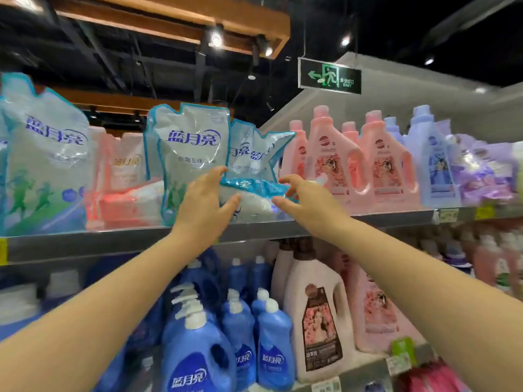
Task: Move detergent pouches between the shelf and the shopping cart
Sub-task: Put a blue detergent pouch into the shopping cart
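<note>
The person's left hand [206, 202] and right hand [301, 198], fingers spread and holding nothing, flank the slumped detergent pouch [254, 165] on the upper shelf [113, 240], seemingly poised to grasp both its sides

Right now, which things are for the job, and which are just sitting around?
For the job: slumped blue-edged pouch; upright pouch beside it; top shelf.
Just sitting around: pink bottles; blue bottles below; exit sign.
</note>
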The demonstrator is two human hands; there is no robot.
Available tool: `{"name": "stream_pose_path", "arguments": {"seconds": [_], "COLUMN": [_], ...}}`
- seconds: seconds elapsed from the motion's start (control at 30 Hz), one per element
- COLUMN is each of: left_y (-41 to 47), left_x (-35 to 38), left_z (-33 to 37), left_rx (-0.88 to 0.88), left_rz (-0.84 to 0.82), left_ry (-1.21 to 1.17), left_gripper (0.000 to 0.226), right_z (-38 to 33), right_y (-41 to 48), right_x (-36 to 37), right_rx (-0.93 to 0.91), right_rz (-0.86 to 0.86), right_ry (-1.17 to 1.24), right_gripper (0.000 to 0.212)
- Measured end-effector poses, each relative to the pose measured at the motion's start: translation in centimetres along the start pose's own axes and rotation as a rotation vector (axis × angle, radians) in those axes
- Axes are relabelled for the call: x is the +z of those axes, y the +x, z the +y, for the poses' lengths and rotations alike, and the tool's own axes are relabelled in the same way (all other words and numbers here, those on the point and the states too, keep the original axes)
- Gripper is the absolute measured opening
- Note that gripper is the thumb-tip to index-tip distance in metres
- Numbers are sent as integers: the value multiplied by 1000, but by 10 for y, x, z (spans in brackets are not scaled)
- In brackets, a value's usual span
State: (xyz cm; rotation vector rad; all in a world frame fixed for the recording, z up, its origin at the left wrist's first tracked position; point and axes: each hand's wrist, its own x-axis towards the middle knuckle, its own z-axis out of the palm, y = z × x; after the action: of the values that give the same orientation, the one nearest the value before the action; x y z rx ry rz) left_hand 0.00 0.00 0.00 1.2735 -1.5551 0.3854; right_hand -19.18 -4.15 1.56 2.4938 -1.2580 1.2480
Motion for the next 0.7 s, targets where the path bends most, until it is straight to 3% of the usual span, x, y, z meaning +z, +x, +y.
{"name": "stream_pose_path", "arguments": {"seconds": [0.07,0.17,0.3,0.4,0.53,0.7], "left_y": [14,38,57,64,75,88], "left_x": [18,39,40,33,31,41], "left_z": [-9,-32,-54,-57,-51,-57], "left_rx": [109,393,526,531,614,690], "left_rz": [110,267,253,189,185,348], "left_ry": [75,493,799,862,754,784], "left_gripper": [54,56,46,36,15,7], "right_z": [11,24,34,32,27,23], "right_y": [19,50,83,96,105,113], "right_x": [9,28,57,76,86,93], "right_rx": [-76,-154,-272,-307,-309,-267], "right_rz": [-2,-48,-111,-115,-87,-80], "right_ry": [-71,-125,-233,-235,-222,-120], "right_gripper": [58,71,88,96,107,107]}}
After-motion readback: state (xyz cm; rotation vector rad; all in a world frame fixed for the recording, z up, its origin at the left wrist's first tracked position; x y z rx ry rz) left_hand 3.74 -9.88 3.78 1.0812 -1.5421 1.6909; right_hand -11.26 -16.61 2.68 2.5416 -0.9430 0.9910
